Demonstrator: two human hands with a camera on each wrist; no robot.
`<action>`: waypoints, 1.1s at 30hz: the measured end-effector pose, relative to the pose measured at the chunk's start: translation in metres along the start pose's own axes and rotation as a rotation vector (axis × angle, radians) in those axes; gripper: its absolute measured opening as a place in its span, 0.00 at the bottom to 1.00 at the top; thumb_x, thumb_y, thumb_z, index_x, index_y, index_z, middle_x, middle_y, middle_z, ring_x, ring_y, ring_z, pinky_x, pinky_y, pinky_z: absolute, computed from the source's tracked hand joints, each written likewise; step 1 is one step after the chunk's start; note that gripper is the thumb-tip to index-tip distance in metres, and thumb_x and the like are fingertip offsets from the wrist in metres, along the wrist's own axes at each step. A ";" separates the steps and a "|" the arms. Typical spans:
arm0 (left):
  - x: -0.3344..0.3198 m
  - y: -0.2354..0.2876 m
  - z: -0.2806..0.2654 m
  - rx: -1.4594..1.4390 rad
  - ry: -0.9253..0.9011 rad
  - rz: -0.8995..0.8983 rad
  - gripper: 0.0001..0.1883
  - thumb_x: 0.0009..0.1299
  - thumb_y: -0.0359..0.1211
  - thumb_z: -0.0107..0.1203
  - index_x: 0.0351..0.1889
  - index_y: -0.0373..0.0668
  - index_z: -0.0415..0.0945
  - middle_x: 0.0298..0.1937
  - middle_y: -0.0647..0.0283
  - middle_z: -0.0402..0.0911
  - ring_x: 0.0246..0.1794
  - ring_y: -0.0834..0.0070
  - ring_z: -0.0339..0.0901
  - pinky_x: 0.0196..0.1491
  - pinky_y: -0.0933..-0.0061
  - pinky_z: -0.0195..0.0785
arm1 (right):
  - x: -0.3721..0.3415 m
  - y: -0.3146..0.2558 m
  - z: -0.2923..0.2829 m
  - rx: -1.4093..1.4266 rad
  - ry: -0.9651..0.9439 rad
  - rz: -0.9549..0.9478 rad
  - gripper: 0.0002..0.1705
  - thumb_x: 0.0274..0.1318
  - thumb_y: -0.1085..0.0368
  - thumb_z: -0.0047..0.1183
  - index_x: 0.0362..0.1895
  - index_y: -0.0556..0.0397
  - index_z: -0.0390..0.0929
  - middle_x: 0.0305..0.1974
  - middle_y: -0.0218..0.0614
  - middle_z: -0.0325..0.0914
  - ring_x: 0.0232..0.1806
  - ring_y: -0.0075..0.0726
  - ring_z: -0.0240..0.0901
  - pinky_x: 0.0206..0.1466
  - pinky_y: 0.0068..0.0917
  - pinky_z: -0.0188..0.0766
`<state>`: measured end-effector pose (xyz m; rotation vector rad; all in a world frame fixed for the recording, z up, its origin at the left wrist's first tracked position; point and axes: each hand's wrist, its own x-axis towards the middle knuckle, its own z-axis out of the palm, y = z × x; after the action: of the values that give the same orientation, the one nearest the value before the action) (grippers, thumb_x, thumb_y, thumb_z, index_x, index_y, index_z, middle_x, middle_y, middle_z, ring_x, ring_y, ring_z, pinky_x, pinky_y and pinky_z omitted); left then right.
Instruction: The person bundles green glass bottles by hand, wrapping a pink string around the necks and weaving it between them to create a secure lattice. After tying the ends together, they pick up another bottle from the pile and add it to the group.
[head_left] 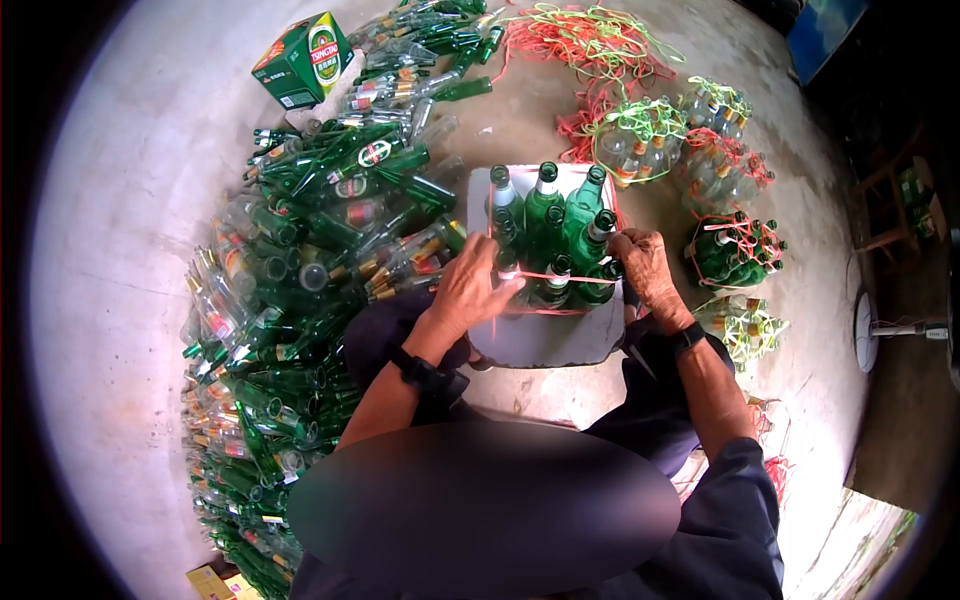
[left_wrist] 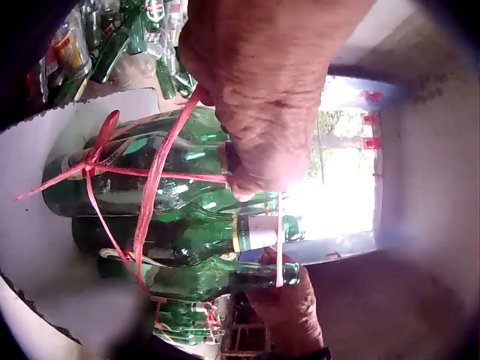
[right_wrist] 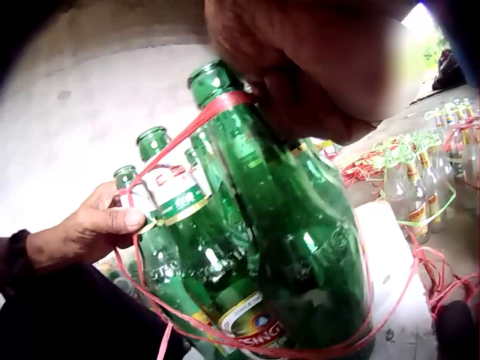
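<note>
A bundle of green beer bottles (head_left: 546,222) stands upright on a white block (head_left: 550,345), with red plastic twine (right_wrist: 187,133) looped around the bodies and strung across the near necks. My left hand (head_left: 470,288) grips the neck of the near-left bottle, thumb stretched along it beside the twine, as the right wrist view (right_wrist: 90,229) shows. At the near-right bottle, my right hand (head_left: 648,265) has curled fingers that pinch the twine by the neck. Its fingertips are partly hidden. In the left wrist view a twine knot (left_wrist: 91,166) lies against the bottle sides.
A large heap of loose bottles (head_left: 330,240) spreads along the left. Tied bottle bundles (head_left: 735,250) stand in a row at right. Tangled red and green twine (head_left: 590,45) lies at the back, near a green Tsingtao carton (head_left: 303,62). A fan (head_left: 868,330) stands far right.
</note>
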<state>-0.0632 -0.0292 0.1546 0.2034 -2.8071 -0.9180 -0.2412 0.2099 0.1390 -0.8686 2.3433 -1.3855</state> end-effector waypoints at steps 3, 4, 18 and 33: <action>-0.008 -0.001 0.004 -0.056 0.011 0.058 0.33 0.62 0.42 0.68 0.56 0.30 0.67 0.54 0.41 0.69 0.53 0.41 0.72 0.55 0.51 0.68 | -0.002 -0.005 0.007 0.272 0.114 0.251 0.19 0.58 0.61 0.51 0.26 0.67 0.80 0.24 0.38 0.80 0.29 0.30 0.74 0.38 0.27 0.71; -0.009 -0.001 0.005 -0.051 0.038 0.088 0.32 0.63 0.42 0.68 0.56 0.30 0.67 0.54 0.41 0.69 0.53 0.41 0.72 0.55 0.51 0.68 | -0.001 -0.001 0.010 0.274 0.140 0.256 0.19 0.58 0.61 0.51 0.26 0.67 0.80 0.24 0.38 0.80 0.29 0.30 0.75 0.39 0.27 0.71; -0.014 0.007 0.007 0.077 0.065 0.041 0.31 0.64 0.43 0.67 0.56 0.31 0.67 0.54 0.44 0.70 0.48 0.44 0.77 0.49 0.51 0.73 | -0.004 -0.015 0.003 0.127 0.190 0.205 0.20 0.60 0.59 0.56 0.25 0.68 0.78 0.20 0.40 0.79 0.23 0.31 0.73 0.32 0.32 0.70; -0.015 0.005 0.008 0.081 0.065 0.026 0.31 0.63 0.43 0.67 0.54 0.31 0.66 0.51 0.45 0.70 0.44 0.42 0.78 0.42 0.48 0.74 | -0.082 -0.038 0.034 0.352 0.474 0.271 0.23 0.69 0.55 0.55 0.27 0.62 0.80 0.18 0.26 0.72 0.21 0.18 0.63 0.25 0.24 0.61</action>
<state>-0.0510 -0.0175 0.1492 0.2035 -2.7829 -0.7783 -0.1463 0.2243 0.1501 -0.1236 2.2977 -1.9554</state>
